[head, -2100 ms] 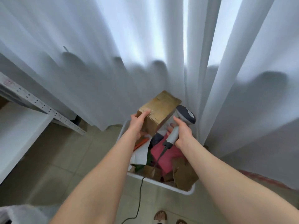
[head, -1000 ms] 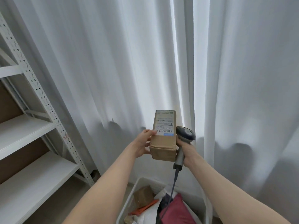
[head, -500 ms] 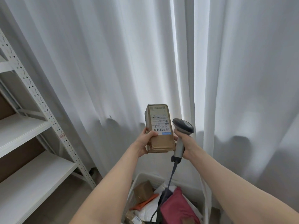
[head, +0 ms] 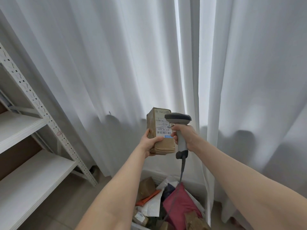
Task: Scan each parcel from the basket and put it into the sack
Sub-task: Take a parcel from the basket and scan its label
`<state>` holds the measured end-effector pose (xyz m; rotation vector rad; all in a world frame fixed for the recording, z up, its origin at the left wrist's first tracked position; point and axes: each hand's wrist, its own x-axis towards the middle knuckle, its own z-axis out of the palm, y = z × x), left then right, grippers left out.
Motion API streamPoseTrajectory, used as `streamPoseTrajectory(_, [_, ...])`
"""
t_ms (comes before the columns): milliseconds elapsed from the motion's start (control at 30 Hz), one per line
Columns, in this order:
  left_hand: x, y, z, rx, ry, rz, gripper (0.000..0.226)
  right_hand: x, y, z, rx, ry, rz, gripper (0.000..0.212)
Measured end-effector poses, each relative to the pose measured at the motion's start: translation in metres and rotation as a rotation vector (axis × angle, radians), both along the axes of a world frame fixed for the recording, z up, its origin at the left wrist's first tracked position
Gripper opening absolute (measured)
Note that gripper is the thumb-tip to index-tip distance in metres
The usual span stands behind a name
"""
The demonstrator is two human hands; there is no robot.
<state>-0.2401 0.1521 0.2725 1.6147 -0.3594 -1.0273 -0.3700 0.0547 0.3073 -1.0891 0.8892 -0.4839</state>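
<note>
My left hand (head: 150, 143) grips a brown cardboard parcel (head: 163, 143) upright at chest height, its white barcode label (head: 162, 128) facing me. Right beside it, my right hand (head: 184, 135) holds a grey handheld scanner (head: 178, 119) by its handle; the scanner's head overlaps the label's upper right part. The scanner's cable (head: 181, 170) hangs down toward the white basket (head: 150, 173) below, which holds several parcels, among them a pink bag (head: 179, 201) and a small brown box (head: 146, 186). The sack is not in view.
White curtains (head: 116, 63) fill the background right behind the parcel. A white metal shelving unit (head: 33, 163) with a perforated post stands at the left. Tiled floor (head: 69, 205) shows between the shelves and the basket.
The parcel came up out of the basket to chest height and turned its label toward me. The scanner rose beside it and its head now overlaps the label.
</note>
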Motion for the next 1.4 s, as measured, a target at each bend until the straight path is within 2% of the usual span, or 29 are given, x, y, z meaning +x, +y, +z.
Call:
streamPoseTrajectory(133, [0.003,0.0,-0.006,0.011,-0.014,0.011,0.08,0.001,0.004,0.008,0.02,0.018,0.051,0.011])
streamPoseTrajectory(433, [0.005,-0.003,-0.008,0.024,0.001,0.043,0.091,-0.003,0.005,0.012,0.009,0.067,0.131,0.02])
streamPoseTrajectory(633, [0.005,-0.005,-0.012,0.034,0.003,0.044,0.093,-0.005,0.005,0.017,0.039,0.034,0.107,0.006])
streamPoseTrajectory(1067, [0.009,-0.005,-0.019,0.047,0.001,0.041,0.082,-0.019,0.006,0.03,0.059,0.05,0.15,0.005])
streamPoseTrajectory(1233, [0.006,-0.004,-0.021,0.055,0.003,0.039,0.09,-0.023,0.007,0.03,0.056,0.065,0.153,0.005])
streamPoseTrajectory(1400, [0.005,-0.003,-0.02,0.048,0.009,0.038,0.087,-0.027,0.006,0.027,0.044,0.064,0.159,0.004])
